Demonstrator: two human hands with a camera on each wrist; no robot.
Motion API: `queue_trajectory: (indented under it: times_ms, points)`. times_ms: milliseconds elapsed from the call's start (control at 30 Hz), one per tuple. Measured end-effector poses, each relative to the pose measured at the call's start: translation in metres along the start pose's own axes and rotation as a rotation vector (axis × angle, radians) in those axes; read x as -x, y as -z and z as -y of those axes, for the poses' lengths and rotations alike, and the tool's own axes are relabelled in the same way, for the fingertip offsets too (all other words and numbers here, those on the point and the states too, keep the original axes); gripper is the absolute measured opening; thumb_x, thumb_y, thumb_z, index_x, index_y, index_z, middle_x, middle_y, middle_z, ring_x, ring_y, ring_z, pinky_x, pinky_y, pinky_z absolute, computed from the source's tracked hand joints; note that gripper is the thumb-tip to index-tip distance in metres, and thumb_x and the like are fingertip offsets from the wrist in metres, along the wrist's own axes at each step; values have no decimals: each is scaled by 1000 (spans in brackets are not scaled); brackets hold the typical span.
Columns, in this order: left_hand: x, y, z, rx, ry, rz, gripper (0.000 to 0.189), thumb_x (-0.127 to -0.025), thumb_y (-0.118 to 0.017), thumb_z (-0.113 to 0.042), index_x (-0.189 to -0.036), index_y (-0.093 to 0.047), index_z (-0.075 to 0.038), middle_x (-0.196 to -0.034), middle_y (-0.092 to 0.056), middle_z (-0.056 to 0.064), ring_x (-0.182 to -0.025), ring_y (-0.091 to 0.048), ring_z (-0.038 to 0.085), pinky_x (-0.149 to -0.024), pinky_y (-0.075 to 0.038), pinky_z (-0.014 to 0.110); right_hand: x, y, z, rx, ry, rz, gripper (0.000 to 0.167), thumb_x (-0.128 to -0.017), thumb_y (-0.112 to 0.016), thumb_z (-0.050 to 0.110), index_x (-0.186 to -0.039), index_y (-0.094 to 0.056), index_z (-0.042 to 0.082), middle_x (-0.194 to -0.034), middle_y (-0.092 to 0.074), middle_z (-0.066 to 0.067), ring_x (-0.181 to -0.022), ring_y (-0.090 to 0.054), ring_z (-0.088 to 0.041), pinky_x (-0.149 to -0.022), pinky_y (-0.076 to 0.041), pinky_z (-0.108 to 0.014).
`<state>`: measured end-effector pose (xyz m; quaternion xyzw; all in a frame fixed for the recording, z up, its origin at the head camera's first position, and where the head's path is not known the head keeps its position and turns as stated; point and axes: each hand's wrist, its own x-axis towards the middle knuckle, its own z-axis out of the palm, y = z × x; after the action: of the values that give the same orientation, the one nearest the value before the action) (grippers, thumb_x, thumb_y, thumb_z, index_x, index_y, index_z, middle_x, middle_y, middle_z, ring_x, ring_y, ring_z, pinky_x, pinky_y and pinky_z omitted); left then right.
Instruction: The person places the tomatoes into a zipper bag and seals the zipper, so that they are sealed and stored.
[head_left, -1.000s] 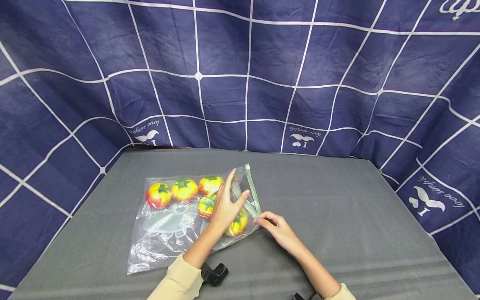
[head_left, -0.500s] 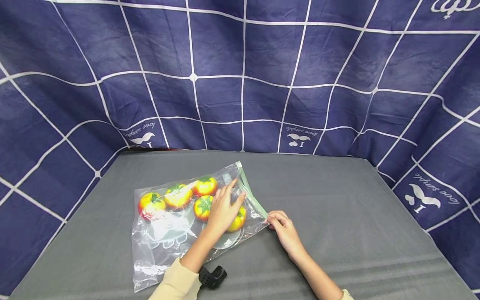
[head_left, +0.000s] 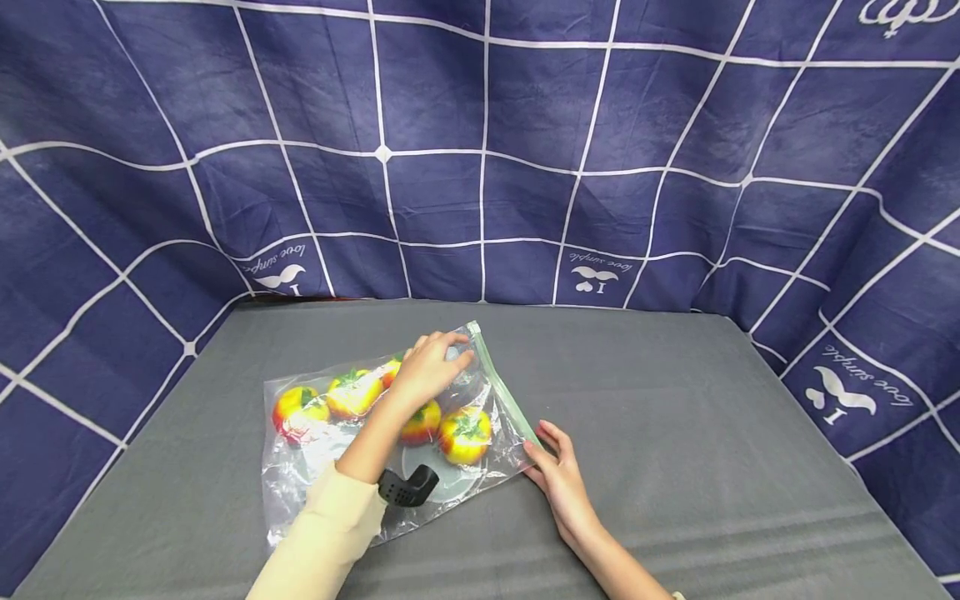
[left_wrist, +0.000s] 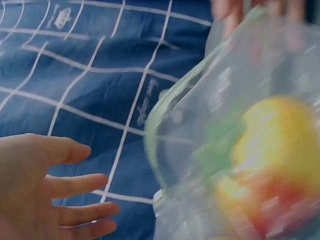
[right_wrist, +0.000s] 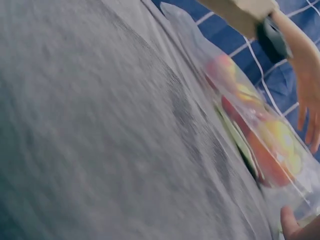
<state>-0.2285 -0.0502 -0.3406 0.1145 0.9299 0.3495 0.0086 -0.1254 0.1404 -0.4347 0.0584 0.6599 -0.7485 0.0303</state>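
Observation:
A large clear zip bag (head_left: 405, 521) with a green closure strip (head_left: 497, 385) lies on the grey table, holding several red-and-yellow tomato-like fruits (head_left: 465, 435) with green leafy tops. My left hand (head_left: 429, 371) is over the bag's far part, close to the white slider (head_left: 473, 327), hiding part of one fruit. In the left wrist view, the fingers of my left hand (left_wrist: 55, 190) are spread and hold nothing. At the strip's near end my right hand (head_left: 561, 483) holds the bag's corner, thumb on the plastic. The fruit (left_wrist: 280, 150) looks blurred in that wrist view.
Grey cloth covers the table (head_left: 675, 433). A blue curtain (head_left: 540, 208) with white grid lines hangs behind it and along the sides. Pale rounded shapes (head_left: 442, 477) show through the bag under the fruits. A black wrist camera (head_left: 408, 486) sits on the left wrist.
The bag's open end has swung slightly, its near corner shifting right and toward me. My left hand has moved up and left toward the far edge; my right hand's fingers have loosened from a tight pinch.

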Motion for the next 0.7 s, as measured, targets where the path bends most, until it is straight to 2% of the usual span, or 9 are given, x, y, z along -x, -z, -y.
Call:
queue_trajectory:
  times_ms: [167, 267, 367, 533, 600, 700]
  points:
    - [-34, 8, 9, 34, 1, 98, 43, -89, -48, -33, -124, -53, -8, -128, -53, 15, -121, -42, 32, -103, -30, 51, 1, -3, -4, -36, 6, -24, 60, -89, -52, 12, -138, -21, 0, -140, -24, -21, -100, -48, -5, -84, -47, -16]
    - [-52, 4, 15, 45, -22, 132, 44, -88, -49, -29, -125, -52, -4, -128, -52, 18, -121, -42, 34, -102, -33, 48, 2, -2, -6, -11, 15, -49, 60, -86, -54, 7, -138, -24, 1, -137, -30, -20, -98, -49, -2, -80, -47, -14]
    - [-68, -3, 20, 13, -35, 144, 46, -87, -50, -28, -127, -49, -4, -130, -48, 21, -123, -39, 37, -104, -32, 48, 2, 0, -7, 19, 29, -73, 61, -84, -56, 4, -137, -26, 2, -134, -34, -20, -98, -50, -1, -77, -47, -14]
    - [-87, -12, 33, -86, -18, 168, 53, -86, -52, -33, -130, -45, -6, -128, -49, 19, -121, -42, 35, -101, -29, 51, -1, 1, -10, 38, 37, -78, 61, -82, -57, 2, -136, -29, 5, -132, -37, -17, -99, -50, 0, -77, -48, -15]
    - [-91, -13, 39, -80, -2, 195, 56, -85, -54, -35, -131, -44, -5, -128, -51, 18, -120, -44, 34, -102, -30, 49, -2, 1, -10, 41, 35, -70, 61, -82, -58, 2, -137, -30, 6, -132, -38, -15, -100, -50, 1, -78, -47, -15]
    - [-96, -14, 46, -3, 10, 227, 57, -84, -58, -35, -128, -47, 0, -127, -53, 19, -118, -48, 32, -102, -35, 43, -2, 0, -10, 56, 48, -70, 61, -82, -58, 2, -136, -30, 7, -131, -39, -15, -100, -50, 1, -78, -46, -15]
